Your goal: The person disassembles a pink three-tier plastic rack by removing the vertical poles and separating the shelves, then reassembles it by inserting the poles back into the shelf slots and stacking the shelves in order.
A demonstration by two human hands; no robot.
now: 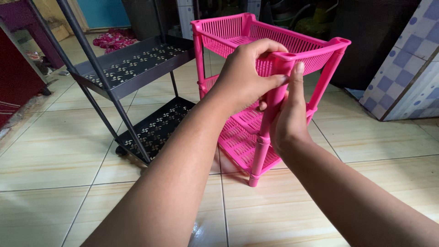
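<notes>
Both hands on the pink plastic rack [270,45] near its front corner post: left hand [242,75] fingers curled over the top rim, right hand [288,121] wrapped around the post, thumb pressed flat.

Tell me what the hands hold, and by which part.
Both the left hand and right hand grip the pink slatted plastic tiered rack at its near corner post.
</notes>
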